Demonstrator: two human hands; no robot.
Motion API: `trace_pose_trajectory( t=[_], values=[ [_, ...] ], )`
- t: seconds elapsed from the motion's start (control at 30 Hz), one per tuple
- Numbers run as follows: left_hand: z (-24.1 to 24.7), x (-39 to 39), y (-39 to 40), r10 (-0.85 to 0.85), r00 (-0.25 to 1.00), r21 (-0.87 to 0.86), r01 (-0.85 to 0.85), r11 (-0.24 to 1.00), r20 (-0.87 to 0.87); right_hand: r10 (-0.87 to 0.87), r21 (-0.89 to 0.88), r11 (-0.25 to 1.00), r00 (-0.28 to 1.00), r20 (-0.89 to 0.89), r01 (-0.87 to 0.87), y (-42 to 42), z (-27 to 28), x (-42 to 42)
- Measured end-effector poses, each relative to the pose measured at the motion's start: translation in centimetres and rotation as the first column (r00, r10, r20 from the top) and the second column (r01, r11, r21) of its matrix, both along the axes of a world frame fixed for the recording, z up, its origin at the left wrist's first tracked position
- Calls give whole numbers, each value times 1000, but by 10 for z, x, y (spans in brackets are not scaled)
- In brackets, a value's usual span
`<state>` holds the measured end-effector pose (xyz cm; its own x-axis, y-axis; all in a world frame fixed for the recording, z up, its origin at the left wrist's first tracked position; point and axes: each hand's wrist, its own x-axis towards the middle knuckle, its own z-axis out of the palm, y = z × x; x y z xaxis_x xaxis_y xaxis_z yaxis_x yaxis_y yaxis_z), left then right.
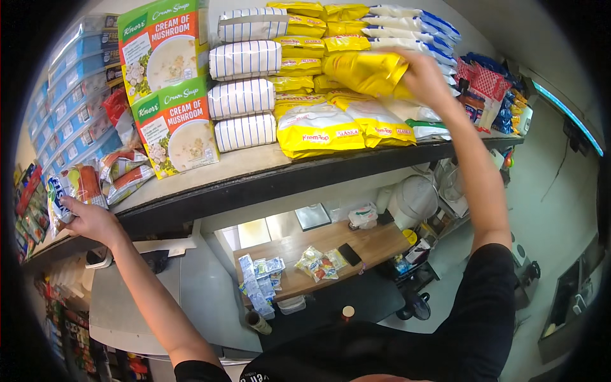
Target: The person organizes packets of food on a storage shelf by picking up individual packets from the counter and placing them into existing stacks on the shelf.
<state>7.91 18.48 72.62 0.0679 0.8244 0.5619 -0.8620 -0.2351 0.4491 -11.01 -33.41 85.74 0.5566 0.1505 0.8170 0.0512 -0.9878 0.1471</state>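
Observation:
My right hand [422, 76] grips one end of a yellow Alaska Krem-Top pouch [365, 71], slightly blurred, in front of the stacked yellow packs [300, 43]. Below it, larger white and yellow Krem-Top bags [320, 126] lie at the shelf's front. At the far left my left hand [90, 222] holds a Nestea packet [59, 200] by its lower part, beside a few foil packets [126, 179]. Between the hands stand two stacked Knorr cream of mushroom soup packs [179, 129] and a column of blue-striped white packages [246, 98].
The shelf's dark front edge [248, 179] runs below the goods. Stacked blue-and-clear tubs [79, 95] stand left; white and blue bags [405, 31] lie right. Beneath are a wooden counter [291, 243] with sachets [320, 262] and a phone [350, 254], and a grey appliance [138, 296].

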Motion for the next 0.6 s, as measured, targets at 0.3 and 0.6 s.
trace_pose_trajectory(
  t=[0.3,0.6],
  values=[
    [7,-11,-10,-25,996,-14,27,1000,84,124,52,985,879,460,-166,61,112,-4],
    [3,-5,-10,-55,998,-48,55,997,-11,-443,-187,863,881,166,469,-25,199,165]
  ],
)
